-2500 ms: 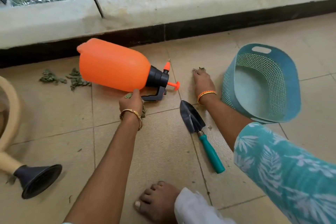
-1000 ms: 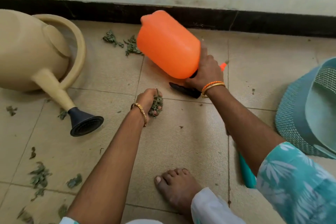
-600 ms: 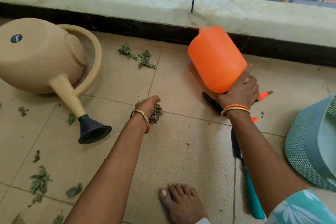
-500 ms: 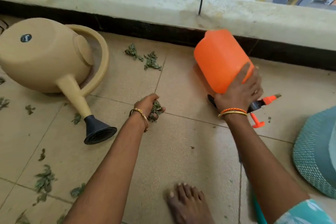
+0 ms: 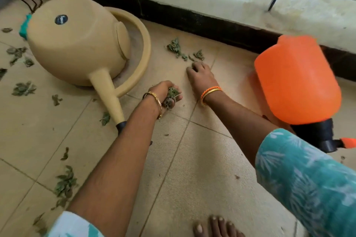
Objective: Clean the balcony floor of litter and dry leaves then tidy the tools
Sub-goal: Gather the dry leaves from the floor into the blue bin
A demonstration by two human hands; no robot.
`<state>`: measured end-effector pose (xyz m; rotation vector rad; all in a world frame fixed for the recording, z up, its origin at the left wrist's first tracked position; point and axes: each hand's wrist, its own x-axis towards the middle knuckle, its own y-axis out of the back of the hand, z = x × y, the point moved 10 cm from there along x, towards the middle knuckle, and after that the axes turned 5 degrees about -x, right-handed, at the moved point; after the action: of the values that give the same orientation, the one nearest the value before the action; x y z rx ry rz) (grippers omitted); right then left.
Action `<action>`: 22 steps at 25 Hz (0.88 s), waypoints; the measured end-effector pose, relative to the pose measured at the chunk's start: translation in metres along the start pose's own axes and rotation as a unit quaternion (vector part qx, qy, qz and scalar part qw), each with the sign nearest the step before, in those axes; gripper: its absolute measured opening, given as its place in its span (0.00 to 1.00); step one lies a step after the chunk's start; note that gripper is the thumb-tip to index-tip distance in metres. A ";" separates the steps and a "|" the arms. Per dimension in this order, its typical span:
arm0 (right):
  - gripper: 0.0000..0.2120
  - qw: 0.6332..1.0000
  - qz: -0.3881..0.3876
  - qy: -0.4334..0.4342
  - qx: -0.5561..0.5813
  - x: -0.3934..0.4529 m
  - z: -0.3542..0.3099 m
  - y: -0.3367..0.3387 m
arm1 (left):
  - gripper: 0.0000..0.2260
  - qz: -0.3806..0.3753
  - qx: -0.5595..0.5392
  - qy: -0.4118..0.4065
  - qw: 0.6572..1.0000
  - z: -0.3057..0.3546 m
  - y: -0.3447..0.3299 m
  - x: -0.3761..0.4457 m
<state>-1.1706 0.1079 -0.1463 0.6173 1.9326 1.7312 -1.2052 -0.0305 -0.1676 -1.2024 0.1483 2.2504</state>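
The left hand (image 5: pixel 163 92) squeezes a fistful of dry leaves (image 5: pixel 172 96), while the right hand (image 5: pixel 200 77), fingers bent down, touches the floor beside a leaf pile (image 5: pixel 179 49) at its 11 o'clock, with more crumpled green leaves at 8 o'clock near the tan watering can (image 5: pixel 77 42), whose round dark label is too blurry to read.

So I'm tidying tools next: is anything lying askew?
Yes. The watering can lies tipped on its side, spout on the tiles, and the orange sprayer is also on its side by the wall.
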 end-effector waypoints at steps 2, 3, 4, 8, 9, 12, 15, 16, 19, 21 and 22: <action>0.13 0.998 0.048 0.026 -0.005 -0.015 -0.001 -0.004 | 0.11 -0.034 -0.052 0.030 0.998 -0.014 -0.014 0.003; 0.12 0.997 0.066 0.033 0.005 -0.018 -0.001 -0.001 | 0.12 -0.048 -0.085 0.049 0.994 -0.020 -0.020 0.004; 0.11 0.996 0.084 0.019 0.027 -0.013 0.006 0.009 | 0.12 -0.053 -0.113 0.064 0.990 -0.024 -0.023 0.006; 0.09 0.957 0.125 -0.073 0.251 -0.036 0.037 0.033 | 0.12 -0.062 -0.144 0.055 0.986 -0.017 -0.033 0.006; 0.08 0.925 0.108 -0.108 0.349 -0.044 0.049 0.034 | 0.12 -0.076 -0.143 0.048 0.986 -0.013 -0.038 0.004; 0.09 0.786 -0.020 -0.156 0.598 -0.060 0.050 0.024 | 0.11 -0.125 -0.123 0.049 0.983 -0.010 -0.051 -0.003; 0.12 0.821 -0.032 -0.151 0.549 -0.060 0.039 0.028 | 0.12 -0.132 -0.106 0.053 0.984 -0.014 -0.059 -0.003; 0.12 0.854 -0.028 -0.145 0.498 -0.056 0.037 0.033 | 0.11 -0.106 -0.098 0.049 0.988 -0.014 -0.056 0.000; 0.10 0.881 -0.050 -0.142 0.448 -0.033 0.041 0.037 | 0.09 0.008 -0.068 0.030 0.997 -0.013 -0.038 0.008; 0.13 0.891 -0.053 -0.151 0.426 -0.010 0.049 0.043 | 0.07 0.057 -0.069 0.032 0.995 -0.013 -0.025 0.008; 0.17 0.921 -0.042 -0.145 0.358 0.005 0.052 0.043 | 0.06 0.064 -0.072 0.034 0.995 -0.013 -0.022 0.009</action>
<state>-1.1417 0.1562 -0.1087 0.9546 2.2964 0.7743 -1.1880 -0.0132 -0.1781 -1.3816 0.0936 2.3662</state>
